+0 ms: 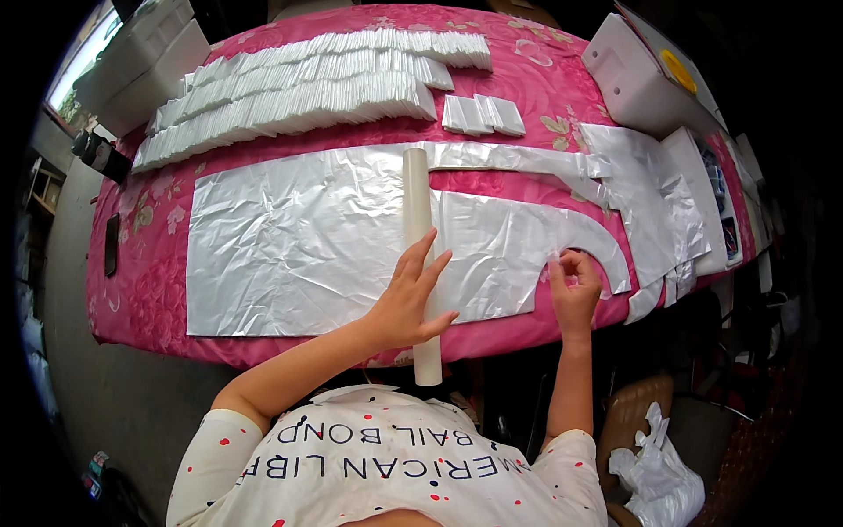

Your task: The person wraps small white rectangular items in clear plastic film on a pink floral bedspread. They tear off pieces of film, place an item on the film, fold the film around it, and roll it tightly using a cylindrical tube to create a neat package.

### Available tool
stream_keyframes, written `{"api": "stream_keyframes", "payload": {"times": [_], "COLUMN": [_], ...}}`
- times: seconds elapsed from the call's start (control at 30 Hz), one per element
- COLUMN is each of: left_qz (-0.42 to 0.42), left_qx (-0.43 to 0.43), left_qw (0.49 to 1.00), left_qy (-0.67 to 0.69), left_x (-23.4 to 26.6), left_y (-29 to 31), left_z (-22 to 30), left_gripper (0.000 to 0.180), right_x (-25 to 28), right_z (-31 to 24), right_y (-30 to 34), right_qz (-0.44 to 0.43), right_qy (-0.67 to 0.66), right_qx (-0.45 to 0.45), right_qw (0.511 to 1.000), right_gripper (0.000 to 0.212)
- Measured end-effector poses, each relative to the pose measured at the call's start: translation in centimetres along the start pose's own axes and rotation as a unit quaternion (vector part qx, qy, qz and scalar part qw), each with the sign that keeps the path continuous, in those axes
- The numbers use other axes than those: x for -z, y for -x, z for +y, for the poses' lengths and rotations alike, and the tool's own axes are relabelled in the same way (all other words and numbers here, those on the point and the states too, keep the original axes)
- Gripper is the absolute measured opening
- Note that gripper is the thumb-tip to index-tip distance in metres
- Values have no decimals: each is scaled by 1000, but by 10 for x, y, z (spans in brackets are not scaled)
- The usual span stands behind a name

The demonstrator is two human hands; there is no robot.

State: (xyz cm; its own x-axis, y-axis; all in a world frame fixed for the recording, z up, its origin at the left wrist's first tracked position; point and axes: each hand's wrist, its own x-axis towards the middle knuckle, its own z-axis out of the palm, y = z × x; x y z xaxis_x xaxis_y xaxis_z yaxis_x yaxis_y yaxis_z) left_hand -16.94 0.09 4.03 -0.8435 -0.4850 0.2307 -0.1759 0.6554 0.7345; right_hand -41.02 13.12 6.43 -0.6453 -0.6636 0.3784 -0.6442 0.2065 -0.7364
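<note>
A silvery-white plastic bag (281, 250) lies flat across the table, with long curved handle strips at its right end. Across it, pointing from far to near, rests a long pale tube (416, 198), its near end past the table edge. My left hand (409, 297) is on the tube's near half with fingers spread, not wrapped round it. At the inner edge of the bag's near handle, my right hand (575, 285) is closed in a pinch on the plastic. Its fingertips partly hide the pinched edge.
Long rows of folded white packets (290, 105) stand at the far left, with several more packets (483, 115) beside them. A pile of silvery bags (654, 193) lies at right. White foam boxes (628, 79) stand at the far corners. A phone (111, 245) lies on the pink tablecloth (145, 299).
</note>
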Motion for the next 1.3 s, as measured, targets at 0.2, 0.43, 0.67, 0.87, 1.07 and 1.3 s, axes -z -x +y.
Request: {"api": "stream_keyframes", "payload": {"times": [0.2,0.43,0.67,0.87,1.07,1.3], "left_qz": [-22,106,249,172,70,-23], "left_qx": [322,498,313,53,22,45], "left_qw": [764,773,912,975,992,977], "left_qy": [559,379,-94,-134,-102,-205], "left_x": [31,162,205,126,29,6], "left_y": [2,108,166,70,10,9], "left_z": [-6,-103,-123,-52,-60,-64], "left_gripper": [31,20,30,35,55,71], "right_x": [-75,-59,-50,-54,-51,-48], "right_z": [-113,-116,-101,-103,-104,-96], "right_y": [55,81,115,120,115,95], "right_qz": [-264,-245,-330,-430,-449,-524], "right_qy": [-106,-55,103,77,75,59], "right_qx": [220,197,-47,-185,-208,-195], "right_qw": [933,948,937,880,866,827], "right_gripper": [24,31,51,48,48,51]}}
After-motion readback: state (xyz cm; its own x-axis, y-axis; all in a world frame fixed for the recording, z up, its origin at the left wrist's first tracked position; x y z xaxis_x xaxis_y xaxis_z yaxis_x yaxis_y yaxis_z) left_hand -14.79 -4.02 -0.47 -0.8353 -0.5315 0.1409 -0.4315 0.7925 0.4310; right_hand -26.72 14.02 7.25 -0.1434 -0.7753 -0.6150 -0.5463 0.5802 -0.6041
